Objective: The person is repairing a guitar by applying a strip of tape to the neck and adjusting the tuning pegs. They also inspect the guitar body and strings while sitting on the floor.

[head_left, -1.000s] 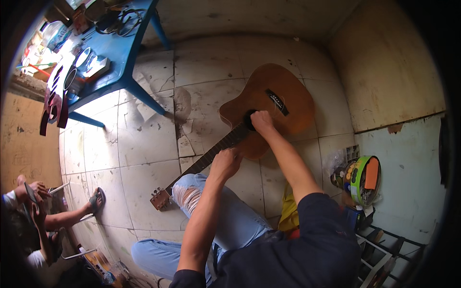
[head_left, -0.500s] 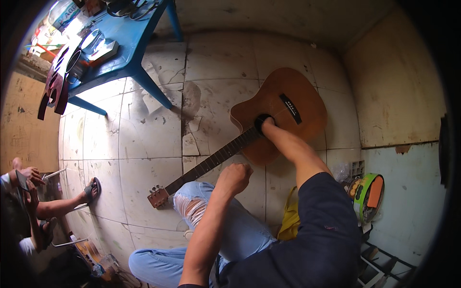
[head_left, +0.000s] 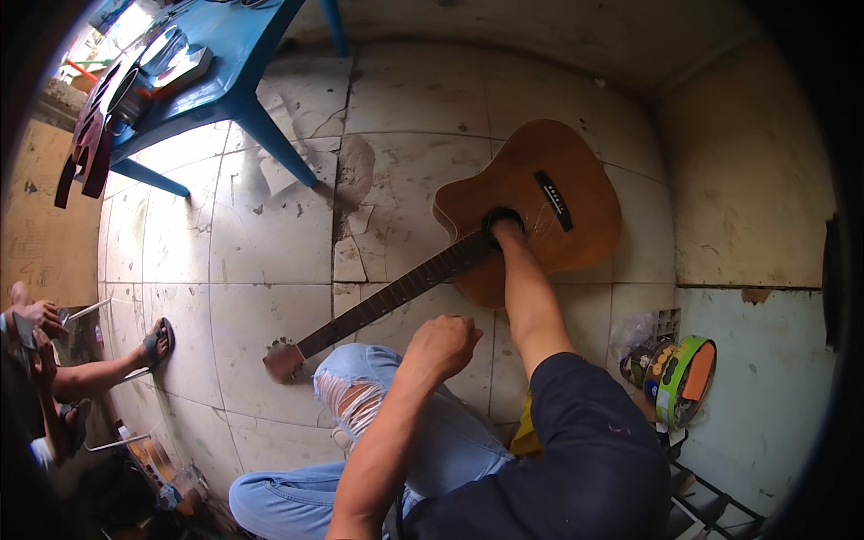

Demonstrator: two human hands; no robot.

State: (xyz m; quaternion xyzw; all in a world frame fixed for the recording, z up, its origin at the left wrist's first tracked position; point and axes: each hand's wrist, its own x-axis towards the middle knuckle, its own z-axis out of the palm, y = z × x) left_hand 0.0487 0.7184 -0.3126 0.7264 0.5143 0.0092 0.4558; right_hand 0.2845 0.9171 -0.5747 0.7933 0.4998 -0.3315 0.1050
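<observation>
An acoustic guitar (head_left: 531,157) lies face up on the tiled floor, its neck (head_left: 387,297) running down-left to the headstock (head_left: 279,364) beside my knee. Thin loose strands show near the bridge (head_left: 553,200). My right hand (head_left: 507,232) reaches into the sound hole, fingers hidden inside. My left hand (head_left: 448,345) hovers below the neck, above my denim-clad leg (head_left: 423,432), with its fingers curled closed; whatever it may hold is hidden.
A blue plastic table (head_left: 240,54) with tools and a dark red piece (head_left: 85,144) stands upper left. Another person's sandalled foot (head_left: 157,342) and hands (head_left: 40,315) are at left. A green-rimmed container (head_left: 684,387), yellow bag (head_left: 526,423) and walls flank the right.
My right hand has gone down into the sound hole, hiding its fingers. My left hand has moved lower and rightward, away from the neck. The view has shifted slightly.
</observation>
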